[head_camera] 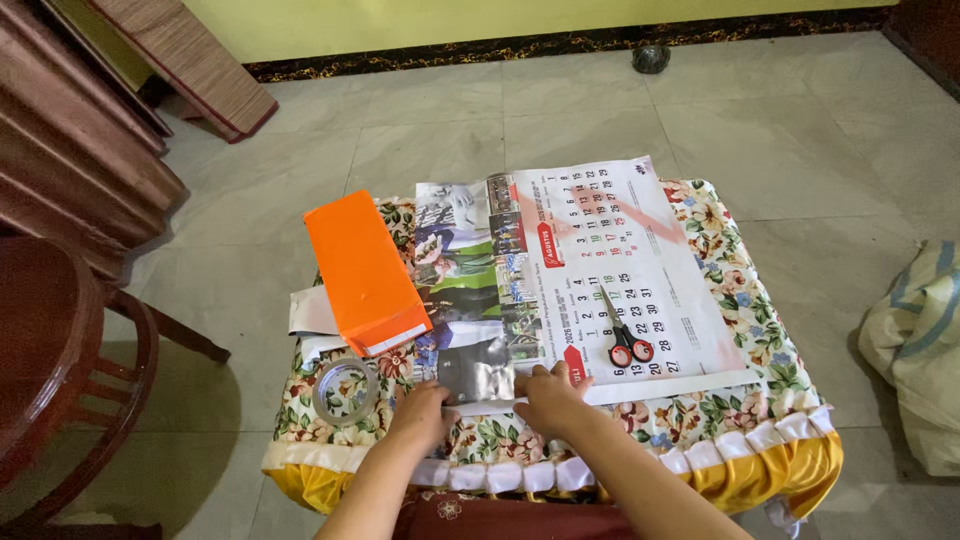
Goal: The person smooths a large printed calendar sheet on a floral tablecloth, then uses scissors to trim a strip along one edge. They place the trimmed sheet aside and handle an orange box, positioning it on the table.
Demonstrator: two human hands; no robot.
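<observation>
**Both hands press the near edge of a calendar sheet on a flowered table**

A small table covered with a floral cloth [745, 330] fills the centre of the frame. Across it lies a large calendar sheet [610, 245], photos on its left part and date grids on its right, reaching from the upper middle down to the near edge of the table. The left hand [420, 412] lies low in the frame, left of centre, fingers flat and spread on the sheet's lower edge; it presses rather than grasps. The right hand [550, 395] sits just beside it, to the right, fingers likewise laid flat on the same edge, closed around nothing.

Red-handled scissors [622, 335] rest on the date grid, just above and right of the right hand, blades pointing to the upper left. An orange box [365, 270] lies on the left of the table, overlapping the sheet's photo side. A roll of clear tape [346, 390] sits left of the left hand, near it but apart.
</observation>
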